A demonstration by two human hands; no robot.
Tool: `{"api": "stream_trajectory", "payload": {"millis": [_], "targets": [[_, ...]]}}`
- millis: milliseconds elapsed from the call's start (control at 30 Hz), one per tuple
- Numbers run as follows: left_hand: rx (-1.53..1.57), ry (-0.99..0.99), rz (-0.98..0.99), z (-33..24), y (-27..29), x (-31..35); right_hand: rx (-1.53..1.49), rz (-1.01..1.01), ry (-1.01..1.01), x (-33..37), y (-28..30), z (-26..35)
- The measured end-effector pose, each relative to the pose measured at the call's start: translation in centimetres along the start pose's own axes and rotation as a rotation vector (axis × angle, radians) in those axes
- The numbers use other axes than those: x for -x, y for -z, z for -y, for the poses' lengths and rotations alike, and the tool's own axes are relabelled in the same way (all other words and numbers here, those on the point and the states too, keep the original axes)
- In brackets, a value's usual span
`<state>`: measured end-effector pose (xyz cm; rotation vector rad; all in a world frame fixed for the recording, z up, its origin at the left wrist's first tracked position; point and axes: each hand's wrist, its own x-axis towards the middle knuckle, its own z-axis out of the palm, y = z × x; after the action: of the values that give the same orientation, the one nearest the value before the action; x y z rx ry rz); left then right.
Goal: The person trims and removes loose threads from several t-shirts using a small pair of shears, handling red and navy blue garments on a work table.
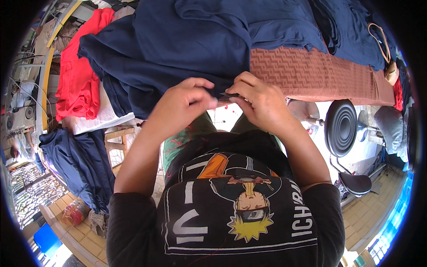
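Note:
A large navy cloth [191,40] is spread over the table and hangs in folds over its near edge. At that edge my right hand [262,100] is closed, thumb against fingers, on a small dark thing [230,94] too small to make out. Close by on the left, my left hand [187,100] is slightly blurred. Its fingers are curved, thumb and forefinger apart, with nothing visible between them. The hands do not touch each other.
More navy cloth [284,26] lies on the brown patterned table cover [307,75]. Red cloth [80,66] is at the left, above a navy pile [82,164] beside a wooden stool [118,144]. A round black stool [341,128] stands at the right.

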<state>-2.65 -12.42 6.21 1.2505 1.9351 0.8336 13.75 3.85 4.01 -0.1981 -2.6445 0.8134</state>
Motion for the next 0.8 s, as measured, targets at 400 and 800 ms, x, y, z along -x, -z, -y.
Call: {"api": "stream_trajectory", "payload": {"millis": [400,800], "targets": [[-0.564,-0.288,-0.143,-3.7,3.0,0.8,0.368,0.086,0.021,-1.3,9.9,-1.6],[0.050,-0.129,-0.295,-1.7,-5.1,-5.5,-0.122,-0.367,-0.280,0.6,10.6,-4.9]]}}
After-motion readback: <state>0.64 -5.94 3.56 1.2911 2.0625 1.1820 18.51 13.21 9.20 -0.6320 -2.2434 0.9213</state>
